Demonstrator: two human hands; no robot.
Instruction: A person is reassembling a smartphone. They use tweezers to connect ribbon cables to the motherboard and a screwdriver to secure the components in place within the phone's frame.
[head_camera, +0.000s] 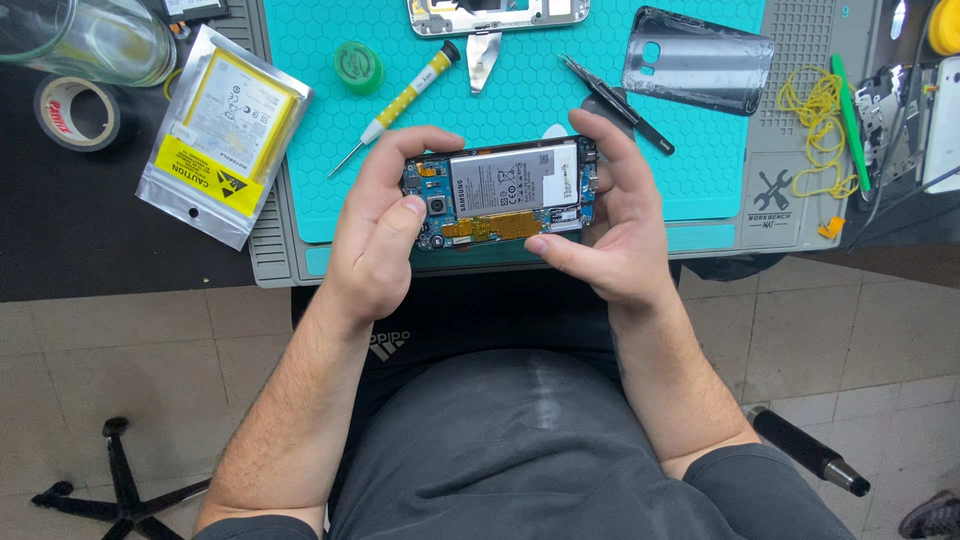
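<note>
We hold an opened phone (497, 193) between both hands, lengthwise, just above the near edge of the teal mat (300, 60). Our left hand (385, 235) is clenched on its left end: fingers curl over the top edge, thumb (405, 215) presses on the face just beside the camera lens. Our right hand (615, 225) grips the right end: fingers wrap over the upper right corner, thumb (560, 248) lies along the lower edge. The phone is between the two palms, face up, tilted slightly toward us. Its back cover is off. We see a pale grey battery filling the middle, blue circuit board around it, a round black camera lens at left, and an amber flex strip along the lower side. On the mat behind: a yellow-handled screwdriver (400, 105), a small green round tin (358, 67), black tweezers (615, 103), a dark glass back cover (697, 60), a silver frame (497, 15). Left of the mat lies a bagged battery (222, 130) in a silver pouch, near a tape roll (75, 112).
</note>
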